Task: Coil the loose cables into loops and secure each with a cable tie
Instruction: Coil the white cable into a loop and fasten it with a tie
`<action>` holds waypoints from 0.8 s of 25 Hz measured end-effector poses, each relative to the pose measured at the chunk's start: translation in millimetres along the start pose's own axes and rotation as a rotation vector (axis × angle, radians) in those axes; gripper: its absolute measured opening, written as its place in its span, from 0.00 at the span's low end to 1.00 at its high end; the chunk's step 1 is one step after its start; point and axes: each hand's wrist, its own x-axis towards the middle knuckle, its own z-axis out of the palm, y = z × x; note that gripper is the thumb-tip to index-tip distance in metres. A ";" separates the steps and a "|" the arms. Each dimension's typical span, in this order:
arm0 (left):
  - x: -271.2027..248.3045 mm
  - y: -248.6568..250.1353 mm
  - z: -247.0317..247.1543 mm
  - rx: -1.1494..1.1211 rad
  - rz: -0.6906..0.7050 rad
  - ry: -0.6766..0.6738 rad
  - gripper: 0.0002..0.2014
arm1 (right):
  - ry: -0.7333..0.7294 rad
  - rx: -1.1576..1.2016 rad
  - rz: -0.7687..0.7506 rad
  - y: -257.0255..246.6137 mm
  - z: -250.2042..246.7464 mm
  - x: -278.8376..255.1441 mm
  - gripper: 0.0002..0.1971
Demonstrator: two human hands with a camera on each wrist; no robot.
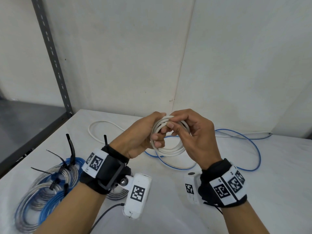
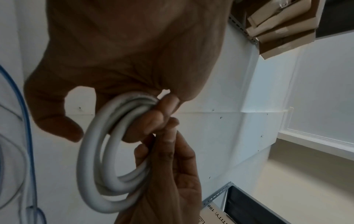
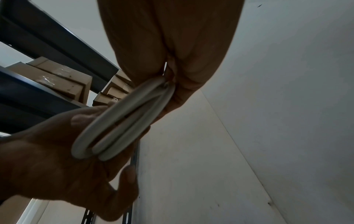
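While both hands work above the white tabletop [image 1: 253, 191], readable writing is scarce: a cardboard box [image 2: 212, 215] at 5 o'clock in the left wrist view shows upside-down print, part of "QUANTITY: 100" by the look of it, and black-and-white square marker tags [image 1: 95, 163] sit on both wristbands.

Around the hands now: at 8 o'clock on the table lie finished coils of clear and blue cable [image 1: 49, 186], cinched with black cable ties [image 1: 67, 164] whose tails stick up. A loose blue cable [image 1: 253, 149] sprawls from 6 over to 3 o'clock behind the hands, crossing a loose run of white cable [image 1: 101, 125] at 11 o'clock. A grey slotted shelf post [image 1: 52, 56] stands at 10 o'clock, with brown cardboard boxes [image 3: 57, 81] stacked on racking in the right wrist view. Nothing blocks the hands.

And the main piece: a thick white round cable coil [image 1: 168, 146] of several loops, held up off the table at centre. The left hand [image 1: 140, 137] has fingers curled through the loops, gripping one side. The right hand [image 1: 190, 130] pinches the top of the bundle between thumb and fingertips. In the right wrist view the loops look flattened into a narrow oval.
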 end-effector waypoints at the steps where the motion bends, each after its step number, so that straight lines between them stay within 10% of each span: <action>1: -0.6 0.5 -1.5 0.015 0.007 -0.022 0.27 | -0.006 0.000 0.006 1.2 -0.3 0.4 0.05; 15: 21.0 -30.9 17.7 -0.001 0.012 0.118 0.18 | -0.021 -0.037 0.381 -12.4 -42.0 16.7 0.04; 20: 22.2 -57.5 47.7 0.069 -0.056 0.006 0.18 | -0.379 -0.451 0.656 -24.0 -106.5 -24.9 0.10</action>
